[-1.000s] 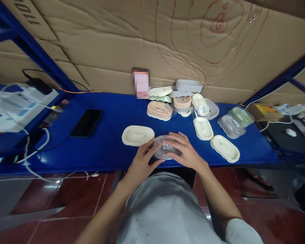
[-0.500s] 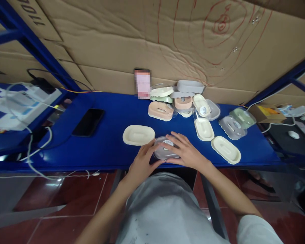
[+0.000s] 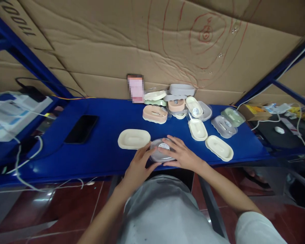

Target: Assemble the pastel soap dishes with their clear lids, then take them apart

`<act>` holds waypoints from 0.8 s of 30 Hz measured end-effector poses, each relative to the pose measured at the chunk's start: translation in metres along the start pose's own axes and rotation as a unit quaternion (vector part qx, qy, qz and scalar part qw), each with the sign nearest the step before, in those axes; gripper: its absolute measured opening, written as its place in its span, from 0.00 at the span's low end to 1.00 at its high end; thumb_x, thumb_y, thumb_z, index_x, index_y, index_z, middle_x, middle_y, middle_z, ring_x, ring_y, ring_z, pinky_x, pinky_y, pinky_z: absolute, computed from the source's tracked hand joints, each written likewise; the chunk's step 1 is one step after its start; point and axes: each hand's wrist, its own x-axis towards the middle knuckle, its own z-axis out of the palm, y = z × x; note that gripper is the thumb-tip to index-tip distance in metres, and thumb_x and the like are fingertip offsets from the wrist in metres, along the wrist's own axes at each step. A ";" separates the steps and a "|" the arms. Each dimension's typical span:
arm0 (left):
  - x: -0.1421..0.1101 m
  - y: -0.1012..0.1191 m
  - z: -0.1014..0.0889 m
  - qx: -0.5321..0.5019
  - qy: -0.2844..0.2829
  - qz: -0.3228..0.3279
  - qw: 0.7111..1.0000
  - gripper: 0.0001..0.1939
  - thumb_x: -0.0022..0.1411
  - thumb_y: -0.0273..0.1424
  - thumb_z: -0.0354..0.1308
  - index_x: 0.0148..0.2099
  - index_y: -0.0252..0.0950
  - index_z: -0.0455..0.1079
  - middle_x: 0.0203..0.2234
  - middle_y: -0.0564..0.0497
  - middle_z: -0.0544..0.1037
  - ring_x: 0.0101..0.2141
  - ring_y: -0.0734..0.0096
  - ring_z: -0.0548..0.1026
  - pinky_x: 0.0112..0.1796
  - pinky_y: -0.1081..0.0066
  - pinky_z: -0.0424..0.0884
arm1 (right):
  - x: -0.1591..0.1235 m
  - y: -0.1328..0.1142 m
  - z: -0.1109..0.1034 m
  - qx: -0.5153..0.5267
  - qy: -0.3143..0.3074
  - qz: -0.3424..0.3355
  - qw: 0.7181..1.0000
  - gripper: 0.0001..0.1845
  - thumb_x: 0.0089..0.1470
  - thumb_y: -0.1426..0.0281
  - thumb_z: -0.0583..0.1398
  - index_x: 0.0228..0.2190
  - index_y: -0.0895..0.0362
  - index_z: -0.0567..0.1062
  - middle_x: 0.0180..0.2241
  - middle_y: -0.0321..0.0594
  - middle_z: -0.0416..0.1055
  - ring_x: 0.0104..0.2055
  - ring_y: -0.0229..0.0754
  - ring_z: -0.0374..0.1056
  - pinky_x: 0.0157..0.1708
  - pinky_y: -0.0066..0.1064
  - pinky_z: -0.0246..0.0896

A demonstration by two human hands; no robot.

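Observation:
Both hands are around a grey oval soap box (image 3: pixel 160 155) with a clear lid and a round white label, at the table's front edge. From the left, my left hand (image 3: pixel 139 165) grips its side, thumb low and fingers at the far rim. My right hand (image 3: pixel 182 154) wraps the right side, its fingers lying over the lid beside the label. Just left of the box sits a cream oval tray (image 3: pixel 134 139). Two more cream pieces lie to the right, a long tray (image 3: pixel 219 148) and a smaller dish (image 3: pixel 198 129).
Behind are a peach soap box (image 3: pixel 155 114) and a pile with a grey tray (image 3: pixel 182 89). Grey (image 3: pixel 224 127) and green (image 3: pixel 233 117) lidded boxes lie right. A lit phone (image 3: pixel 135 88) leans on the cardboard wall (image 3: pixel 104 44); a dark phone (image 3: pixel 81 129) lies left.
The camera view has shifted, so the table's contents appear further left. Both hands stay on the grey soap box, with little change in their grip.

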 end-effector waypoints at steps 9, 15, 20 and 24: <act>0.000 0.004 -0.020 0.055 0.066 0.011 0.996 0.29 0.73 0.34 0.61 0.72 0.49 0.60 0.70 0.41 0.67 0.67 0.49 0.69 0.64 0.45 0.69 | -0.099 0.046 -0.067 -0.087 0.277 0.230 0.929 0.39 0.61 0.56 0.69 0.70 0.43 0.67 0.67 0.53 0.67 0.70 0.63 0.63 0.68 0.59 0.61; 0.000 -0.021 -0.028 0.204 0.098 -0.061 0.972 0.19 0.72 0.35 0.61 0.63 0.45 0.72 0.66 0.39 0.72 0.65 0.36 0.69 0.63 0.32 0.59 | -0.258 0.134 -0.076 -0.286 0.382 0.500 0.723 0.45 0.53 0.35 0.65 0.56 0.58 0.81 0.53 0.74 0.74 0.58 0.75 0.72 0.55 0.67 0.63; 0.001 -0.016 -0.026 0.170 0.035 0.005 0.985 0.14 0.75 0.32 0.56 0.58 0.44 0.75 0.62 0.43 0.77 0.55 0.49 0.78 0.54 0.50 0.70 | -0.270 0.162 -0.059 -0.255 0.298 0.493 0.777 0.33 0.64 0.42 0.58 0.53 0.53 0.82 0.57 0.69 0.72 0.62 0.73 0.67 0.54 0.69 0.60; 0.001 -0.008 -0.025 0.147 0.023 0.048 0.988 0.12 0.76 0.29 0.54 0.56 0.43 0.75 0.60 0.44 0.79 0.52 0.55 0.80 0.50 0.55 0.70 | -0.243 0.168 -0.061 -0.250 0.305 0.478 0.785 0.40 0.69 0.43 0.49 0.61 0.60 0.75 0.63 0.75 0.66 0.68 0.70 0.62 0.56 0.66 0.59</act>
